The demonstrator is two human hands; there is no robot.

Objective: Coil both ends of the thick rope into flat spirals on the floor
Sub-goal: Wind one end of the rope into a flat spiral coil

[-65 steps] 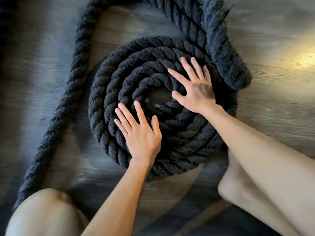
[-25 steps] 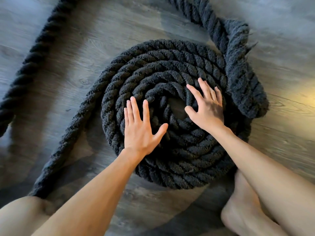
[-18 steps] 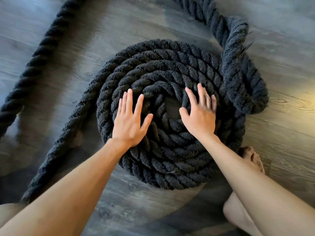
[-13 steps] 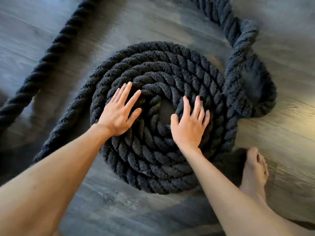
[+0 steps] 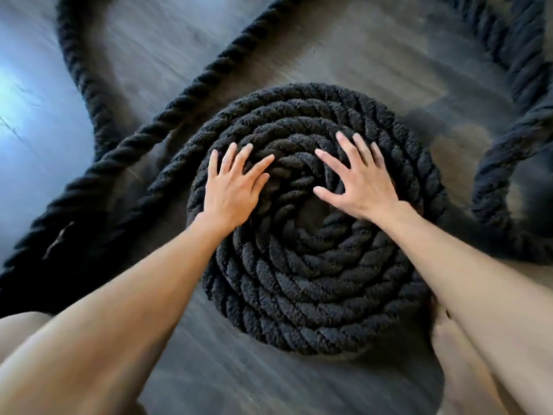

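While one rope spiral [image 5: 314, 265] lies flat, left hand [image 5: 232, 194] and right hand [image 5: 363, 187] press it, fingers spread.

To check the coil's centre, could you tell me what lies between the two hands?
In the head view, only the spiral's innermost turns lie between left hand and right hand.

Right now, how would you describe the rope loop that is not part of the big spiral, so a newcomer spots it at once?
Start at the flat black spiral in the middle of the wooden floor, under both hands. Look past its right edge, beyond the right hand. There a single open loop of the same rope curves around bare floor, unlike the tightly packed spiral.
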